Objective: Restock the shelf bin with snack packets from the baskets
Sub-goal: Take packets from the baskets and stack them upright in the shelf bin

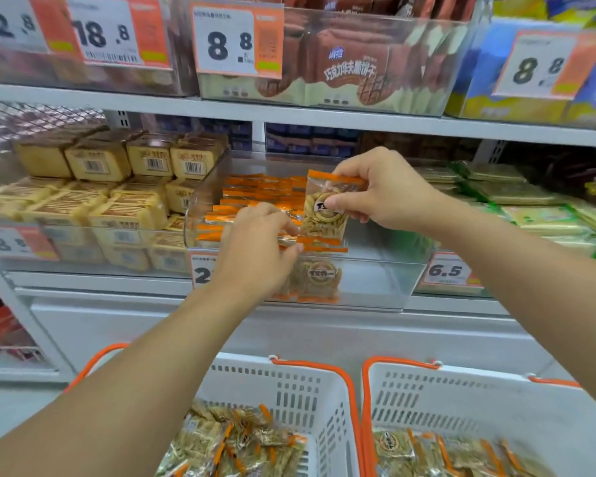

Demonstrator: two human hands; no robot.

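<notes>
My right hand (pixel 386 191) pinches an orange-edged clear snack packet (pixel 327 208) upright over the clear plastic shelf bin (pixel 375 284) while my left hand (pixel 258 249) pinches the front row's tops, so slotting it in comes next.

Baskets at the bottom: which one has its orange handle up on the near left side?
The right basket: its orange handle runs down its left edge. The left basket holds packets too.

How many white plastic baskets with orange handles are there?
2. One white plastic basket stands bottom centre under the left arm; the other basket sits beside it at bottom right. Both hold snack packets; others may lie outside the frame.
</notes>
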